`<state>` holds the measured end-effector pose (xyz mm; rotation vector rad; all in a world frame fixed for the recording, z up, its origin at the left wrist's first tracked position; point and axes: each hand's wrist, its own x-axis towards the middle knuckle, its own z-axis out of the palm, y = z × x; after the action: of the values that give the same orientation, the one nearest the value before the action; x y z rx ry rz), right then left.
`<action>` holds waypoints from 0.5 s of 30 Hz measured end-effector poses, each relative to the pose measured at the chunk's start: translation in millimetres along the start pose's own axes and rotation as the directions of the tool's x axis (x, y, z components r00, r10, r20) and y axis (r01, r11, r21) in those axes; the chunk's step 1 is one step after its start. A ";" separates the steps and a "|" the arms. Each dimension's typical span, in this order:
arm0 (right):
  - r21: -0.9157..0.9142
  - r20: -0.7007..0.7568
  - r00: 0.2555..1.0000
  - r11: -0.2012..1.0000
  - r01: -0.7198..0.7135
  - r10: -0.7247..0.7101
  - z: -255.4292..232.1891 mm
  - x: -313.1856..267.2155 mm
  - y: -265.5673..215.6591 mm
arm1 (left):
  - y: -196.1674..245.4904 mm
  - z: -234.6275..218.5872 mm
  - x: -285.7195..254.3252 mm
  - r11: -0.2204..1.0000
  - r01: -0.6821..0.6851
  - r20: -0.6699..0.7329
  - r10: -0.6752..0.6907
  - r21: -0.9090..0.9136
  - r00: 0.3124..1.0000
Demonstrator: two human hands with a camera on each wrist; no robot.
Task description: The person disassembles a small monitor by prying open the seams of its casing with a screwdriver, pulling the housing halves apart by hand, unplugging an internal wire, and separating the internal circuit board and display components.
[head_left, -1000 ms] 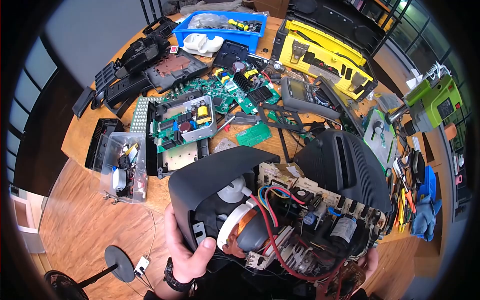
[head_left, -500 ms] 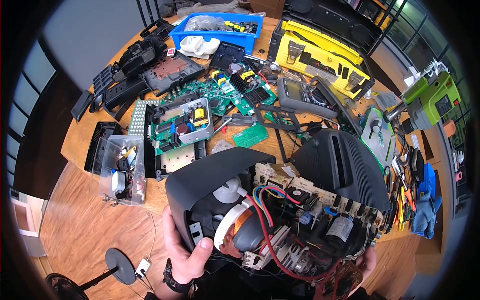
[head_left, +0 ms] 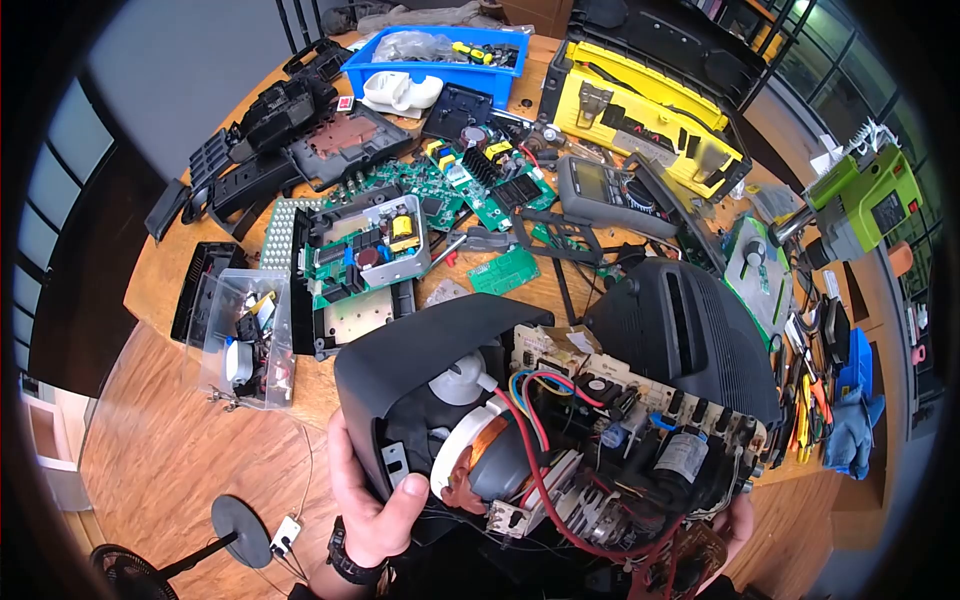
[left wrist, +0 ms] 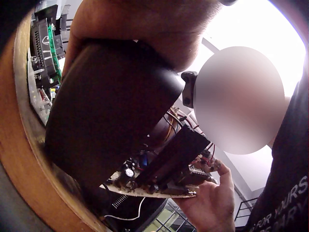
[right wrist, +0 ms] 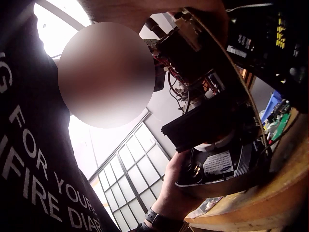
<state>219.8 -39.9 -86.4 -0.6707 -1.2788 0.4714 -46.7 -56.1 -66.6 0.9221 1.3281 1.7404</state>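
An opened CRT set is held up over the table's near edge in the head view. Its black front casing (head_left: 420, 345) surrounds the picture tube (head_left: 505, 470), which has copper windings and a white ring. A dusty circuit board (head_left: 535, 350) with red, blue and yellow wires extends to the right. My left hand (head_left: 385, 515) grips the casing's left side, thumb on the inner edge near a metal bracket. At the board's far right end, my right hand (head_left: 737, 530) holds on, mostly hidden; the left wrist view shows that hand (left wrist: 212, 203) with its thumb up beside the board.
The ribbed black back shell (head_left: 735, 330) stands just behind the board. Green circuit boards (head_left: 505, 270), a multimeter (head_left: 615, 195), a yellow toolbox (head_left: 640, 120) and a blue bin (head_left: 440, 75) crowd the table. A clear plastic box (head_left: 245, 340) sits at the left edge, a green drill (head_left: 870, 205) at right.
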 end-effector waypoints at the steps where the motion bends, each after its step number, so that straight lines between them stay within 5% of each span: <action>1: -0.008 -0.004 1.000 1.000 -0.011 0.011 0.5 0.4 -1.8 | 0.0 0.5 0.0 1.000 0.003 -0.003 -0.003 -0.013 1.000; 15: -0.094 -0.055 0.986 0.982 -0.164 0.160 12.6 9.3 -29.6 | -0.9 -0.4 -0.4 1.000 -0.012 -0.002 0.012 0.000 1.000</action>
<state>208.5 -52.8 -57.6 -0.8686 -1.2135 0.5250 -46.8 -56.4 -67.5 0.9300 1.3271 1.7507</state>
